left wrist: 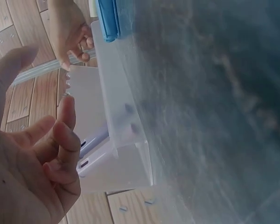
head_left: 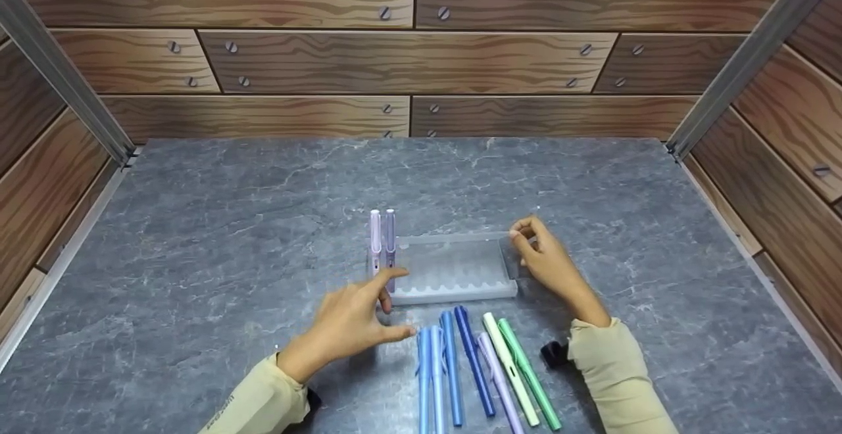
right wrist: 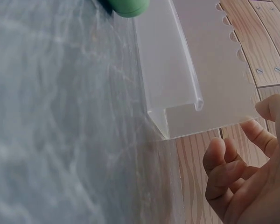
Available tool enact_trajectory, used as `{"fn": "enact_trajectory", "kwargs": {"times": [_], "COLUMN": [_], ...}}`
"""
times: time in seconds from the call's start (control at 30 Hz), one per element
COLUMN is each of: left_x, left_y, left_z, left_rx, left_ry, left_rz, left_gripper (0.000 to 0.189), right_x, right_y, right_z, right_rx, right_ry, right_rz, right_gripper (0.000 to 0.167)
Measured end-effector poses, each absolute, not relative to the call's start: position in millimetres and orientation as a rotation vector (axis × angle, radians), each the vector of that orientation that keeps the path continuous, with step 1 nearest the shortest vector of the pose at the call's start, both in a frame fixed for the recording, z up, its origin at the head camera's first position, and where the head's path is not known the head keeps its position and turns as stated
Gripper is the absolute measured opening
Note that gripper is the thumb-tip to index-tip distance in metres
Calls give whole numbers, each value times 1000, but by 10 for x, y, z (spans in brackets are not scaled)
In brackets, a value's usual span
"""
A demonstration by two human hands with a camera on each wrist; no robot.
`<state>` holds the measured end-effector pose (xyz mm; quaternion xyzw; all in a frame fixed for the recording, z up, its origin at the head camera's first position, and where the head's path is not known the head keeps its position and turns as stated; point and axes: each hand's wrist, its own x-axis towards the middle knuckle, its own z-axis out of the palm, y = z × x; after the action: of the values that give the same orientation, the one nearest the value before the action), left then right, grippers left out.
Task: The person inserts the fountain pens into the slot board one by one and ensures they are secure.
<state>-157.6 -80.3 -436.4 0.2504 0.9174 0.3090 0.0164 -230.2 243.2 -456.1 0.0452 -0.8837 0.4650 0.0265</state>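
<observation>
A translucent plastic pen holder [head_left: 454,292] with a scalloped row of slots stands on the table. Two purple pens, a light one [head_left: 375,230] and a darker one [head_left: 391,230], lean in the slots at its left end. My left hand [head_left: 352,315] hovers in front of these pens, thumb and index finger spread apart, nothing between them. At the holder's upper right corner, my right hand [head_left: 543,256] pinches the clear edge between thumb and index finger. The right wrist view shows the clear back panel [right wrist: 214,70] reaching those fingertips.
Loose pens lie in front of the holder: several blue ones, among them a dark blue pen [head_left: 473,361], plus a lavender pen [head_left: 500,381], a pale green pen [head_left: 510,368] and a green pen [head_left: 529,375]. Wood-patterned walls [head_left: 408,62] enclose the grey marbled table [head_left: 217,237].
</observation>
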Motion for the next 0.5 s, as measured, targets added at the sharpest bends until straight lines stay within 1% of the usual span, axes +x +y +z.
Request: {"fn": "enact_trajectory", "kwargs": {"times": [0.5], "left_x": [-1548], "left_y": [-747], "left_z": [-4418], "left_rx": [798], "left_ry": [2627], "left_rz": [869], "left_gripper": [76], "right_x": [-2289], "right_y": [2418], "right_z": [-4538], "right_rx": [136], "right_ry": [-2728], "right_rz": [1474], "right_gripper": [17]}}
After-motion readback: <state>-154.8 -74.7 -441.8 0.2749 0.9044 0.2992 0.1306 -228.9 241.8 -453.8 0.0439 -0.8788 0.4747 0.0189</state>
